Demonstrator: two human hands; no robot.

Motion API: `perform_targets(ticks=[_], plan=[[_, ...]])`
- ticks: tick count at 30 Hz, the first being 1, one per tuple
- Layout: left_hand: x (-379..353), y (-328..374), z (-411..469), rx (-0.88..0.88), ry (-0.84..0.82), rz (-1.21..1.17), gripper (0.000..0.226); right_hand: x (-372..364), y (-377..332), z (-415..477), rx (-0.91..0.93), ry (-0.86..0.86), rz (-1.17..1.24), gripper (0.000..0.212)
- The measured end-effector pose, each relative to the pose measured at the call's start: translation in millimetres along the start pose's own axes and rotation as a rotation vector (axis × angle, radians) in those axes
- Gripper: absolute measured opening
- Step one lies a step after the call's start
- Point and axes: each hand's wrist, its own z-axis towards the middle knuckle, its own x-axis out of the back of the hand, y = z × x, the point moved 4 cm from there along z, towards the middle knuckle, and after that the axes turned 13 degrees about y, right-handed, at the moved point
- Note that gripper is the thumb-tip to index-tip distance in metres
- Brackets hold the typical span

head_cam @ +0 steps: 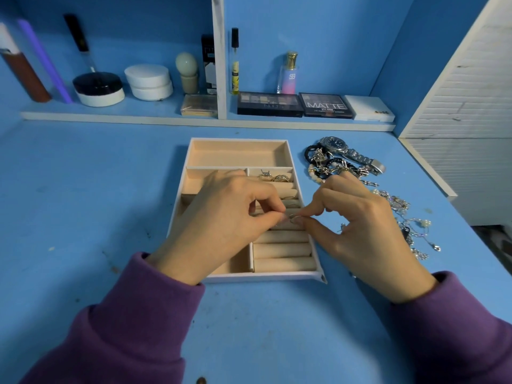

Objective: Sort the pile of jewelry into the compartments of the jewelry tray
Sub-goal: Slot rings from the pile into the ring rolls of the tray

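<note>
- The left hand (pixel 227 217) is over the middle of the jewelry tray (pixel 266 277). Its fingers are curled in, and thumb and forefinger are pressed together on a small silver piece (pixel 292 216).
- The right hand (pixel 363 228) comes in over the tray's right edge, curled the same way. Its thumb and forefinger tips pinch the other side of that piece, so the two hands meet fingertip to fingertip.
- The small silver piece is thin and mostly hidden between the fingertips, and I cannot tell whether it is a ring or an earring. It sits just above the padded ring rolls (pixel 282 250) in the right half of the tray.
- A few gold and silver rings (pixel 277 177) lie in the small compartment above the rolls.
- The jewelry tray rests on the blue table (pixel 83 189), directly in front of the person.
- The pile of jewelry (pixel 332 164) lies on the table just right of the tray. A steel watch (pixel 336 144) is at its far end, with dark and pearl bracelets beside it.
- Loose silver chains (pixel 410 225) trail toward the person past the right hand.
- Purple sleeves (pixel 144 314) cover both wrists.
</note>
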Motion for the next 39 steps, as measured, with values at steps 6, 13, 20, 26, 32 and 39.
perform_targets(ticks=[6,13,20,26,32,39], plan=[[-3.0,1.3,-1.4,-0.017,-0.056,0.049,0.007,0.8,-1.1,-0.8,-0.02,-0.016,0.036,0.006],[-4.8,-1.0,-1.3,-0.021,-0.104,0.08,0.005,2.6,-2.1,-1.4,-0.076,-0.059,0.101,0.008],[-4.8,-2.1,-1.0,-0.016,-0.138,0.099,0.008,0.9,-2.2,-2.1,-0.027,-0.07,0.058,0.005],[-4.6,-3.2,-1.3,-0.007,-0.164,0.087,0.013,-0.8,-0.7,-2.2,-0.019,-0.113,0.027,0.005],[-5.7,-4.1,-2.2,-0.04,-0.157,0.086,0.011,0.1,-1.2,-2.1,-0.004,-0.102,-0.004,0.011],[-6.5,-5.8,-2.9,-0.04,-0.174,0.108,0.011,-0.4,0.0,-2.4,-0.02,-0.106,-0.026,0.008]])
